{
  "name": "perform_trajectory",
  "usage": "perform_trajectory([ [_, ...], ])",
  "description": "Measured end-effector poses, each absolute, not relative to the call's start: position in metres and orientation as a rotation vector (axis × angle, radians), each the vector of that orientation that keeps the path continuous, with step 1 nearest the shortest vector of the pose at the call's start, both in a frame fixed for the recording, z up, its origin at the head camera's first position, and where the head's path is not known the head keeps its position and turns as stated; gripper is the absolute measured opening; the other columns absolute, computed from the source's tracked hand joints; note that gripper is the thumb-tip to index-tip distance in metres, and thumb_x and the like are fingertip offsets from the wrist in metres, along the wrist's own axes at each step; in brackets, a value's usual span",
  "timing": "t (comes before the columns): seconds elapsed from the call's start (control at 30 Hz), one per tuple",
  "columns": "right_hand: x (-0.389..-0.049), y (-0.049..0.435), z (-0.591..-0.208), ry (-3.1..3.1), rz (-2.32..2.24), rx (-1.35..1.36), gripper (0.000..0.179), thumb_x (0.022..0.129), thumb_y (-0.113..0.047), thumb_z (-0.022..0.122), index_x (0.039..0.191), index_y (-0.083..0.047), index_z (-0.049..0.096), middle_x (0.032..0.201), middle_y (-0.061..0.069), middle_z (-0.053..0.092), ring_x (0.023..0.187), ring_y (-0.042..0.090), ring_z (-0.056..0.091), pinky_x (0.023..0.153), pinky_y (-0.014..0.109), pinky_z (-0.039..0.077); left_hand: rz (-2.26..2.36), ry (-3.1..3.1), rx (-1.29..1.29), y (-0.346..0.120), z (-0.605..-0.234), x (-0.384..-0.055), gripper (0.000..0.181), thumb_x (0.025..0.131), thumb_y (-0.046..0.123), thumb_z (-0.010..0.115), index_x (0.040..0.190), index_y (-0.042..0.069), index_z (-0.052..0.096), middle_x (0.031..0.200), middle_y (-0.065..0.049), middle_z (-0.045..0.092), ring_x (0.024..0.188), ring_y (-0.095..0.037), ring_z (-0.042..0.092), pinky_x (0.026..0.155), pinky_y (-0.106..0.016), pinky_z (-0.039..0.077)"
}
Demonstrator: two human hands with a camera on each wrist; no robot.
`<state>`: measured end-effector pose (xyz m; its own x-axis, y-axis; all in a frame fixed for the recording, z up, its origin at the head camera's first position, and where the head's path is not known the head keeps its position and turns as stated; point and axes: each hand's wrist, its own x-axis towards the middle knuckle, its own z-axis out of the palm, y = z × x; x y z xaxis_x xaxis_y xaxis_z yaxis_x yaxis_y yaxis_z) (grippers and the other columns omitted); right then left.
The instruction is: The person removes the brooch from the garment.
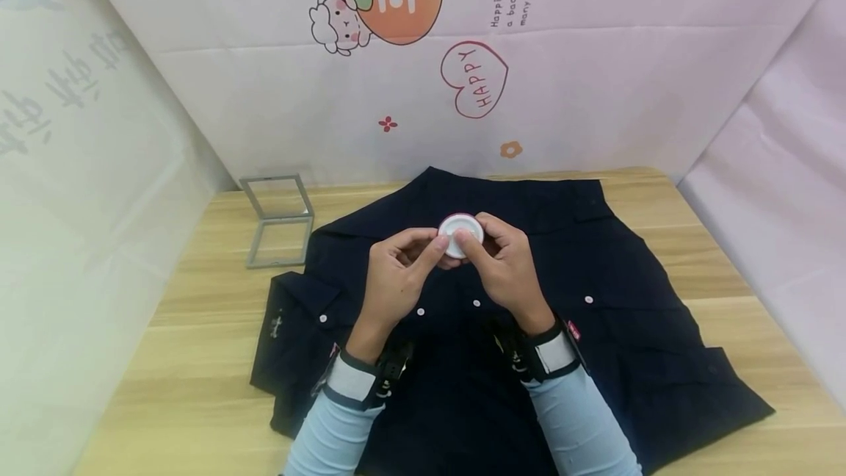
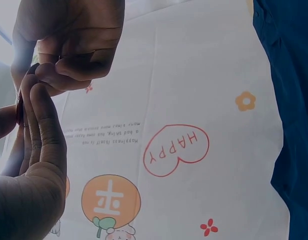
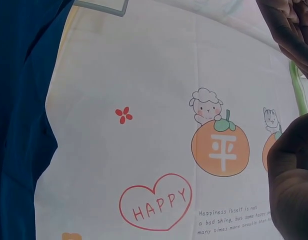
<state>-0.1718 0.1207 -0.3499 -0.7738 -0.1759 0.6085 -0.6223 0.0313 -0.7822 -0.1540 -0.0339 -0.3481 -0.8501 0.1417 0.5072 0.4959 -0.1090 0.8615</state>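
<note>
Both hands meet over a dark navy button-up shirt (image 1: 555, 263) spread on the table. Between them is a small round white disc (image 1: 452, 225) with a dark pink rim, its white face turned up toward the head camera. My left hand (image 1: 396, 274) pinches its left side, thumb on the face and fingers beneath. My right hand (image 1: 509, 263) grips its right side, the thumb pressing on the white face. The left wrist view shows the disc only as a thin dark edge between fingers. In the right wrist view, hands appear at the right border and the disc is hidden.
A grey folding square frame (image 1: 280, 243) stands opened at the table's back left, beside the shirt. The wood-patterned tabletop (image 1: 185, 329) shows around the garment. Printed white cloth (image 1: 581, 87) hangs behind the table and at both sides.
</note>
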Motion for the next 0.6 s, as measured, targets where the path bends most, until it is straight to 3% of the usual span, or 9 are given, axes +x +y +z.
perform_trajectory([
  [0.33,-0.1725,0.1163,-0.3518,-1.995,1.789,0.821,0.008,0.088,-0.002,0.054,0.085,0.004,0.059,0.073,0.009,0.051,0.056,0.016,0.048,0.049,0.020,0.042,-2.060,-1.907,-0.677,-0.0386,-0.3492,-0.1537,0.021,0.089,0.013,0.057,0.098,-0.005,0.062,0.082,-0.020,0.065,0.068,-0.018,0.066,0.064,-0.035,0.055],
  [0.6,-0.1714,0.1213,-0.3483,-2.059,1.743,0.850,0.006,0.087,0.000,0.055,0.084,0.003,0.059,0.075,0.006,0.053,0.059,0.011,0.051,0.052,0.020,0.045,-2.018,-2.012,-0.700,-0.0440,-0.3494,-0.1583,0.022,0.088,0.017,0.059,0.103,0.001,0.061,0.088,-0.015,0.065,0.074,-0.019,0.065,0.067,-0.034,0.054],
])
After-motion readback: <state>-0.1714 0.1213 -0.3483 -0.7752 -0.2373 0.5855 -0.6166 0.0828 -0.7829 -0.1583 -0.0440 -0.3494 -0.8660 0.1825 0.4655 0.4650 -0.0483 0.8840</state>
